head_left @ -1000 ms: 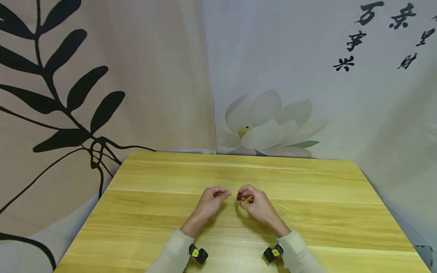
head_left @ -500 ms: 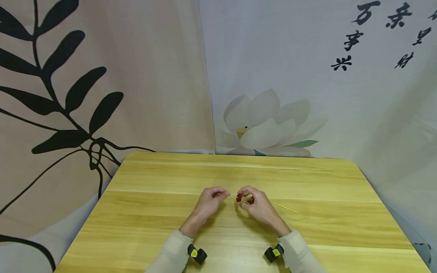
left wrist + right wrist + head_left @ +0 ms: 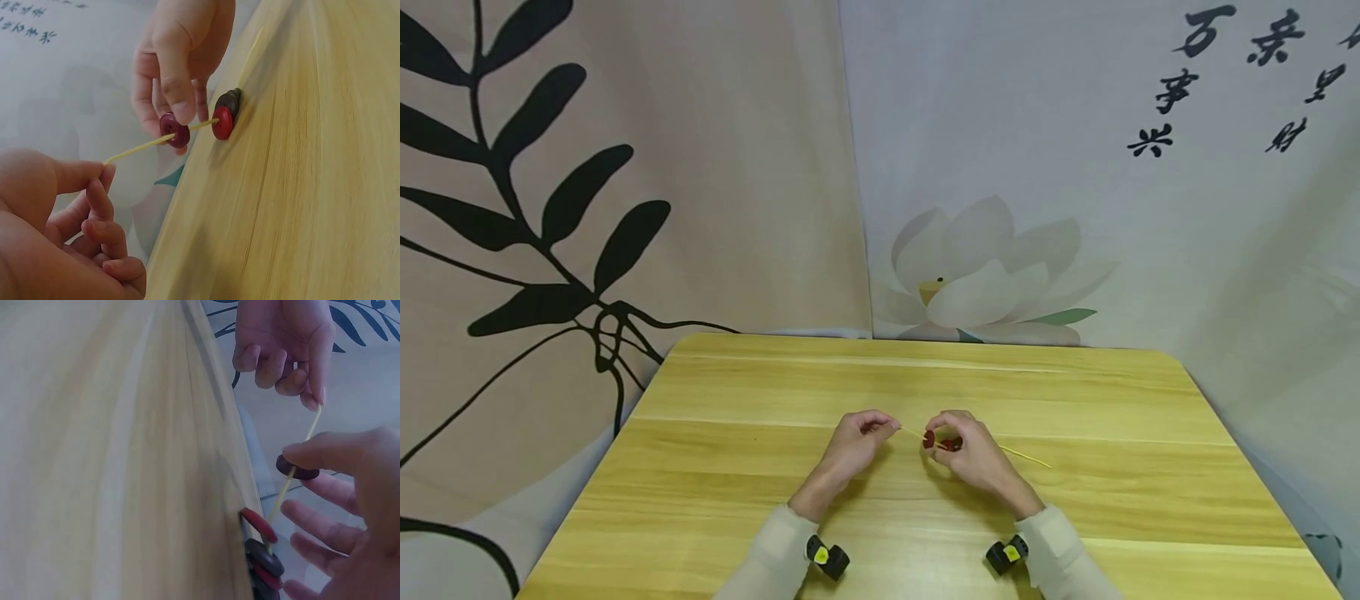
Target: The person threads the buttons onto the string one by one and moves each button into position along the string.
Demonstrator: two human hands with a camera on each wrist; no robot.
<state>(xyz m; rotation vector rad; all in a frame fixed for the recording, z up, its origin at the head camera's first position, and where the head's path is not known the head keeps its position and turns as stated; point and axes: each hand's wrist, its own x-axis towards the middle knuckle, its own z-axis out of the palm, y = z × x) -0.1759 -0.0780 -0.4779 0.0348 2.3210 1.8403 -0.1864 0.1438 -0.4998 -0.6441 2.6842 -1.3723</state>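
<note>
My left hand [image 3: 857, 442] pinches a thin yellow string [image 3: 140, 149] between thumb and forefinger. The string runs taut to the right, through a dark red button [image 3: 175, 129]. That button is held between the thumb and fingers of my right hand [image 3: 976, 454]. Farther along the string hang a bright red button [image 3: 222, 123] and a dark button [image 3: 229, 99] behind it. In the right wrist view, several red and dark buttons [image 3: 265, 557] bunch together below the right hand. The string's other end trails out to the right past the right hand.
Both hands are over a wooden table [image 3: 775, 387] with rounded far corners. Printed cloth [image 3: 760, 167] hangs behind it, with leaves, a lotus and black characters. A small black camera [image 3: 827, 557] sits at each wrist.
The hands have drawn slightly apart, the left one moving a little leftward. A length of yellow string now shows stretched between the left fingertips and the dark red button.
</note>
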